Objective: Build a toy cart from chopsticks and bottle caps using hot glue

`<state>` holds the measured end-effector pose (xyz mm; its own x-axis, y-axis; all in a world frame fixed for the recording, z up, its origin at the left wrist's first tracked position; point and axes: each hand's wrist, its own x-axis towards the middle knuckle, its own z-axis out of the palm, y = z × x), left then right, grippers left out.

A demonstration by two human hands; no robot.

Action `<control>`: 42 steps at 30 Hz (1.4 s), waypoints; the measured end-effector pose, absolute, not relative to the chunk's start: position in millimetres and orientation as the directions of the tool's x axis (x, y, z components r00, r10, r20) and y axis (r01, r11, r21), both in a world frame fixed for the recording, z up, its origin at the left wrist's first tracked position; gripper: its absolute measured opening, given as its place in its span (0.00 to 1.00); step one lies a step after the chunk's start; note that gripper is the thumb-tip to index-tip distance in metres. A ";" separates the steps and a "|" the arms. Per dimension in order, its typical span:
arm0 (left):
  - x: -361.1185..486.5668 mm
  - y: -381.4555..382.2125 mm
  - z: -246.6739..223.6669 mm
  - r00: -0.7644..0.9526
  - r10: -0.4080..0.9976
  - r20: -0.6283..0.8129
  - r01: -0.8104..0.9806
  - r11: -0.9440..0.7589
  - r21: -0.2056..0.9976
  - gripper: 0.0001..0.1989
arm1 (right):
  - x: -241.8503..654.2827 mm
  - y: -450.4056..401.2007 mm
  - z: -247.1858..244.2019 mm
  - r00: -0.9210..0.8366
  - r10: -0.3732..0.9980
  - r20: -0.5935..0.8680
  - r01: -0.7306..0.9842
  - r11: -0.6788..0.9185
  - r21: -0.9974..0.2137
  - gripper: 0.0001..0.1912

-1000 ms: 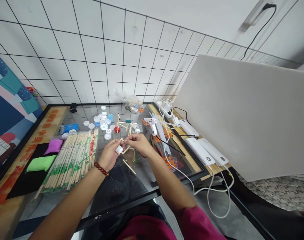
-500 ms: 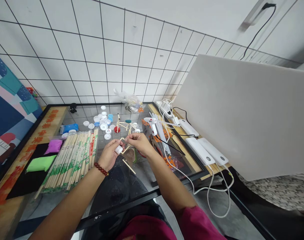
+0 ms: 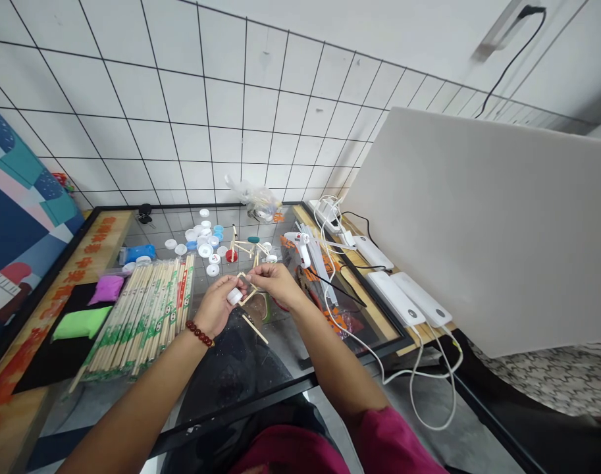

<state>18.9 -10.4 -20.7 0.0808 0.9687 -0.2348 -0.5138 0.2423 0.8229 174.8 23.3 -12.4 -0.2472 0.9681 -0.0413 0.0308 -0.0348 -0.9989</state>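
Note:
My left hand (image 3: 218,307), with a beaded bracelet at the wrist, is closed on a small frame of light wooden sticks (image 3: 249,296) that carries a white bottle cap (image 3: 234,296). The fingers of my right hand (image 3: 274,280) pinch the same frame at its upper right side. A loose stick (image 3: 255,328) lies on the glass table just below the hands. Behind them stands another stick piece (image 3: 245,246) with a red cap (image 3: 231,255) and a dark green oval part (image 3: 253,239).
Wrapped chopsticks (image 3: 142,316) and blue, purple and green clay packs (image 3: 80,323) lie left. White and blue caps (image 3: 205,250) are scattered behind my hands. Rightward are a glue gun (image 3: 300,245), clear sticks (image 3: 320,266), white power banks (image 3: 396,299) and loose cables.
Both hands stay in nearly the same place and keep their hold on the stick frame. The white cap has tilted very slightly.

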 end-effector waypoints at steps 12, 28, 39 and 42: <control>19.0 -10.6 -19.0 0.031 0.976 -0.215 -0.455 0.205 0.866 0.12 | 177.5 22.8 -15.1 -0.273 0.962 -0.026 0.075 -0.005 -0.997 0.13; 17.6 -9.4 -16.9 0.076 0.960 -0.269 -0.555 0.265 0.788 0.09 | 178.9 21.5 -8.9 -0.244 0.970 -0.021 0.051 -0.009 -0.999 0.17; 13.9 -11.1 5.3 0.373 0.773 -0.513 -0.718 0.591 0.368 0.13 | 182.9 29.8 -16.3 -0.180 0.982 0.060 0.019 0.065 -0.998 0.14; 13.8 -13.4 10.0 0.410 0.750 -0.519 -0.717 0.617 0.325 0.13 | 181.3 29.3 -18.2 -0.194 0.980 0.040 -0.002 0.041 -0.999 0.14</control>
